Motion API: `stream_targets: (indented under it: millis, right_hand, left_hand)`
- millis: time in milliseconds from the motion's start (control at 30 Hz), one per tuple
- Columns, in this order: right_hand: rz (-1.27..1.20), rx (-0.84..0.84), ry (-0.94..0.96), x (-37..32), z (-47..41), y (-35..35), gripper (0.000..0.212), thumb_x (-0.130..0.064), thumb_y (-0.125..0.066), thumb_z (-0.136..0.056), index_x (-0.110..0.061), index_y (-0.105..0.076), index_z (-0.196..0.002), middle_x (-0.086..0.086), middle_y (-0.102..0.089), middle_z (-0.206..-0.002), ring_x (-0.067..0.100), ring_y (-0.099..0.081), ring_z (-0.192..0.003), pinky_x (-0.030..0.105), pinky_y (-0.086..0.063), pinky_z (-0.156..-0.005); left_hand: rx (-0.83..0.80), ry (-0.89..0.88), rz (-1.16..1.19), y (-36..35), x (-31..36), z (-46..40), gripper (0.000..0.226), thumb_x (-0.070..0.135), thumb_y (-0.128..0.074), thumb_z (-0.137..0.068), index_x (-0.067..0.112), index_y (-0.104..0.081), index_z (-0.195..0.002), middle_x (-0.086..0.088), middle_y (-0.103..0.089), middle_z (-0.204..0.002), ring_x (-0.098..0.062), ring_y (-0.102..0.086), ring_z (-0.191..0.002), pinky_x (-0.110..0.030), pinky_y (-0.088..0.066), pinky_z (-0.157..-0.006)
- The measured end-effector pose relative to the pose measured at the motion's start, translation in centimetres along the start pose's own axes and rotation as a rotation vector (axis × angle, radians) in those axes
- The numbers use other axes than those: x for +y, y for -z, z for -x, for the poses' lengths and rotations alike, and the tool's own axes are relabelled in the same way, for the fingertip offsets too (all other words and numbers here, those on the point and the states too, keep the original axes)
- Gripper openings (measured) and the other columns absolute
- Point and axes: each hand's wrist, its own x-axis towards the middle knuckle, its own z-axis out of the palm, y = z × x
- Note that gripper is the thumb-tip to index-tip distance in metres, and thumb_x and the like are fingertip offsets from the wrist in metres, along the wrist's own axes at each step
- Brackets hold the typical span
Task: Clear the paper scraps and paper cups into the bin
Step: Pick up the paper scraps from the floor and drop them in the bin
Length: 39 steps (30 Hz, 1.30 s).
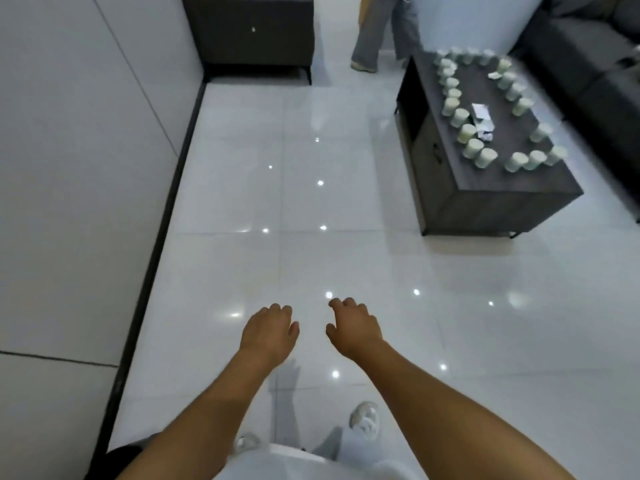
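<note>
Both hands are hanging empty out front over the floor [311,202]: left hand [268,332] and right hand [355,329] are at about 6 o'clock in view, fingers loosely curled, gripping nothing.

Task items are well apart from the hands, up at about 2 o'clock: paper cups [465,133] are standing in a ring round the edge of the dark bench [485,199], most look upside down. Paper scraps [481,112] are lying inside the ring, one more piece near the far end at about 1 o'clock. No bin is showing anywhere in this view.

Step in hand, as I'm reading it: approach, nothing picked up yet.

How I'd do it well:
- Find the bin first and get it beside the bench, since there are lots of cups and carrying them by the handful is slow.
- Walk to the near long side of the bench so both hands are reaching the ring.
- Nest cups into stacks, one hand holding the stack and the other feeding. Light grip, as paper cups are likely crushing easily.
- Check for liquid before tipping; can't tell from here whether any are holding something.
- Take scraps last, or drop them into a cup; thin flat pieces probably need sliding to the bench edge to pinch.

A second person is standing at 12 o'clock beyond the bench, next to the sofa [588,64]; keep clear.
</note>
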Motion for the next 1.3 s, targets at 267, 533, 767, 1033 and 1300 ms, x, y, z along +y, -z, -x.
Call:
stream_targets:
  millis: [267, 533, 767, 1033, 1300]
  right_hand:
    - [-0.100, 0.045, -0.190, 19.4, 0.0, 6.5, 0.047, -0.028, -0.043, -0.097, -0.020, -0.033, -0.143, 0.006, -0.043, -0.136, 0.027, -0.044, -0.120, 0.038, -0.042, -0.094]
    - [-0.274, 0.118, -0.435, 35.8, 1.5, 10.8, 0.047, -0.027, -0.044, -0.097, -0.019, -0.035, -0.142, 0.007, -0.044, -0.136, 0.027, -0.044, -0.121, 0.038, -0.042, -0.093]
    - [-0.416, 0.221, -0.593, 46.4, -1.2, 15.3, 0.047, -0.027, -0.047, -0.094, -0.020, -0.038, -0.140, 0.006, -0.046, -0.133, 0.028, -0.046, -0.119, 0.039, -0.043, -0.093]
    - [-0.512, 0.301, -0.713, 59.2, -6.9, 22.9, 0.048, -0.028, -0.049, -0.094, -0.019, -0.037, -0.140, 0.007, -0.047, -0.130, 0.027, -0.047, -0.118, 0.038, -0.045, -0.093]
    - [-0.596, 0.269, -0.736, 72.2, -10.6, 27.2, 0.050, -0.030, -0.050, -0.095, -0.019, -0.037, -0.141, 0.008, -0.047, -0.130, 0.028, -0.049, -0.118, 0.037, -0.046, -0.095]
  left_hand:
    - [-0.045, -0.182, -0.024, -0.9, 19.4, -8.0, 0.039, 0.039, -0.036, -0.099, 0.015, -0.052, -0.125, -0.004, -0.058, -0.118, -0.022, -0.055, -0.107, -0.031, -0.044, -0.085]
    - [-0.104, -0.437, -0.155, -0.8, 37.0, -14.4, 0.039, 0.038, -0.036, -0.099, 0.015, -0.052, -0.126, -0.005, -0.057, -0.118, -0.024, -0.055, -0.108, -0.032, -0.045, -0.084]
    - [-0.145, -0.633, -0.251, -0.3, 50.1, -22.5, 0.039, 0.037, -0.038, -0.099, 0.015, -0.052, -0.127, -0.006, -0.058, -0.122, -0.024, -0.056, -0.109, -0.034, -0.047, -0.087]
    - [-0.148, -0.786, -0.256, 1.5, 64.8, -33.8, 0.037, 0.037, -0.042, -0.098, 0.016, -0.053, -0.127, -0.003, -0.061, -0.120, -0.020, -0.060, -0.104, -0.032, -0.052, -0.089]
    - [-0.230, -0.809, -0.381, 1.8, 78.4, -41.9, 0.037, 0.037, -0.039, -0.099, 0.015, -0.051, -0.125, -0.005, -0.058, -0.121, -0.024, -0.057, -0.107, -0.038, -0.050, -0.092]
